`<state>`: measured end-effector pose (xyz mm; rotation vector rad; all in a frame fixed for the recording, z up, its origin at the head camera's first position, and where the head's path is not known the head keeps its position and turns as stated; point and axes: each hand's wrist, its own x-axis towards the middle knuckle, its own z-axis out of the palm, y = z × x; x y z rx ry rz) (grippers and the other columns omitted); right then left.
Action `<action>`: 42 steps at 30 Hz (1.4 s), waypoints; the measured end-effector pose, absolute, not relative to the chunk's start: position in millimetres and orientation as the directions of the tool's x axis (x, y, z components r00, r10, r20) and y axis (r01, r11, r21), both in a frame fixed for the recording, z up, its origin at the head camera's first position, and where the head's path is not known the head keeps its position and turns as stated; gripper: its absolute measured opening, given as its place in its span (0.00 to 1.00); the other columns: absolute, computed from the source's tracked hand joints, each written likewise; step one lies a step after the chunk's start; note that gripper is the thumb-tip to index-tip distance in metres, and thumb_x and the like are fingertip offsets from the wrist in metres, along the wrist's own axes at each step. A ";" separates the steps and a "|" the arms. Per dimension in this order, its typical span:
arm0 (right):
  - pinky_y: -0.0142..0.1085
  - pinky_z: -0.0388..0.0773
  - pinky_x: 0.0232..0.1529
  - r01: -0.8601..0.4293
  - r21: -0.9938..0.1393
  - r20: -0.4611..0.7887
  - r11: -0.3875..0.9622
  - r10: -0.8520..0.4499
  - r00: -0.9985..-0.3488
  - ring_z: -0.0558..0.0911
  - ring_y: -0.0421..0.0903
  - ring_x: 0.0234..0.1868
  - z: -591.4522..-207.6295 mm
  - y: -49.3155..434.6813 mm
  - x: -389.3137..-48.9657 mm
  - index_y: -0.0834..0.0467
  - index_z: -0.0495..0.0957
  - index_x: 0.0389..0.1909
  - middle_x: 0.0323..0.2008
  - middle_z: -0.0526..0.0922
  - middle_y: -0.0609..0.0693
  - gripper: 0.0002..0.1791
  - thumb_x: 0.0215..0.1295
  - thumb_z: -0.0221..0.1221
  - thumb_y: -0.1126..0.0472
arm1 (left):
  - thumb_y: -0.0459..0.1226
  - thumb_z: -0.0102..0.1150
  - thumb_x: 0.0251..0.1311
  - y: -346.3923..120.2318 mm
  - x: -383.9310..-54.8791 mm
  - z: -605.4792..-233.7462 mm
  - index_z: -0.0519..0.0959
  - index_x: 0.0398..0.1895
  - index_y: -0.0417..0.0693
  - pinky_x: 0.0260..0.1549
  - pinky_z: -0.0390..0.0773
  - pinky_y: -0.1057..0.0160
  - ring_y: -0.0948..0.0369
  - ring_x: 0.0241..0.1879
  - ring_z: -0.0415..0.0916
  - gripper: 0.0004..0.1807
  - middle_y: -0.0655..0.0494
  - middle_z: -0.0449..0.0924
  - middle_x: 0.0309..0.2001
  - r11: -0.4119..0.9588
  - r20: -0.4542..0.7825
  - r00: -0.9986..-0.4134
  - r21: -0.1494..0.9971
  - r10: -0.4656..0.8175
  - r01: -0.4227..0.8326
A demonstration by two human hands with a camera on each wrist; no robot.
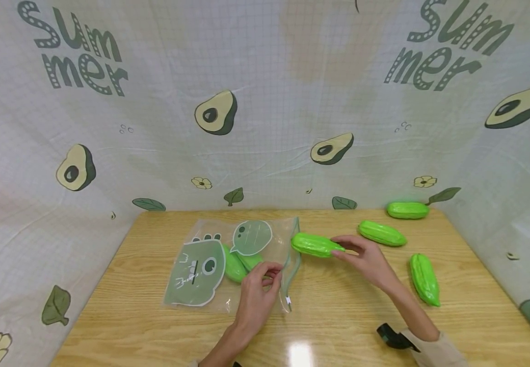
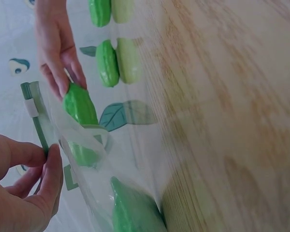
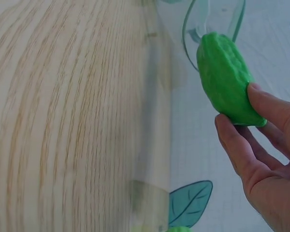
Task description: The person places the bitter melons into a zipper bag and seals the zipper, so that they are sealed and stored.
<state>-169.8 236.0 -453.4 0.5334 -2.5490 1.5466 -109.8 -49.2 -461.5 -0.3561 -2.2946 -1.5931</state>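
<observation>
A clear zip bag [image 1: 196,285] with a green cartoon print lies on the wooden table, its mouth facing right. My left hand [image 1: 257,300] pinches the near side of the bag's mouth between thumb and fingers; the left wrist view shows the edge held apart. Bright green bitter melons [image 1: 234,265] show through the plastic. In my right hand [image 1: 368,262], another bitter melon [image 1: 312,244] is gripped by one end, thumb on one side and fingers on the other. Its free end points left at the bag's opening, overlapping the green zip strip [image 2: 39,128].
On the right of the table [image 1: 347,316] lie three more bitter melons: one by the back edge [image 1: 407,210], one in front of it [image 1: 381,233], and one nearer the right side [image 1: 424,279]. A printed cloth [image 1: 265,168] stands behind and along both sides.
</observation>
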 end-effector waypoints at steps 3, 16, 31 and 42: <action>0.28 0.82 0.51 -0.360 -0.834 0.277 0.419 -0.246 -0.929 0.82 0.47 0.56 -454.5 233.3 -171.1 0.60 0.81 0.59 0.55 0.85 0.56 0.19 0.68 0.67 0.62 | 0.23 0.65 0.61 -49.3 -110.0 -461.6 0.84 0.40 0.40 0.38 0.87 0.67 0.59 0.38 0.83 0.08 0.55 0.83 0.36 0.346 0.391 -0.920 0.860 0.022 0.374; 0.28 0.82 0.52 -0.365 -0.830 0.274 0.421 -0.262 -0.925 0.82 0.48 0.55 -456.3 223.0 -174.3 0.61 0.82 0.58 0.53 0.85 0.55 0.18 0.69 0.67 0.62 | 0.22 0.64 0.62 -49.8 -109.9 -461.1 0.84 0.40 0.40 0.39 0.87 0.67 0.58 0.38 0.82 0.08 0.55 0.83 0.37 0.339 0.400 -0.916 0.859 0.024 0.384; 0.32 0.84 0.51 -0.391 -0.830 0.296 0.398 -0.280 -0.913 0.83 0.54 0.55 -457.3 209.9 -175.9 0.63 0.82 0.57 0.53 0.85 0.57 0.18 0.67 0.68 0.64 | 0.22 0.64 0.62 -50.0 -109.9 -461.6 0.84 0.41 0.40 0.39 0.87 0.66 0.59 0.38 0.83 0.08 0.54 0.84 0.37 0.349 0.424 -0.905 0.844 0.029 0.406; 0.34 0.84 0.53 -0.399 -0.836 0.304 0.376 -0.289 -0.908 0.84 0.56 0.54 -458.4 197.3 -179.6 0.63 0.83 0.55 0.52 0.86 0.58 0.17 0.66 0.68 0.65 | 0.22 0.64 0.61 -49.6 -109.8 -461.2 0.85 0.41 0.40 0.38 0.87 0.66 0.61 0.38 0.82 0.08 0.53 0.84 0.37 0.348 0.426 -0.904 0.844 0.024 0.407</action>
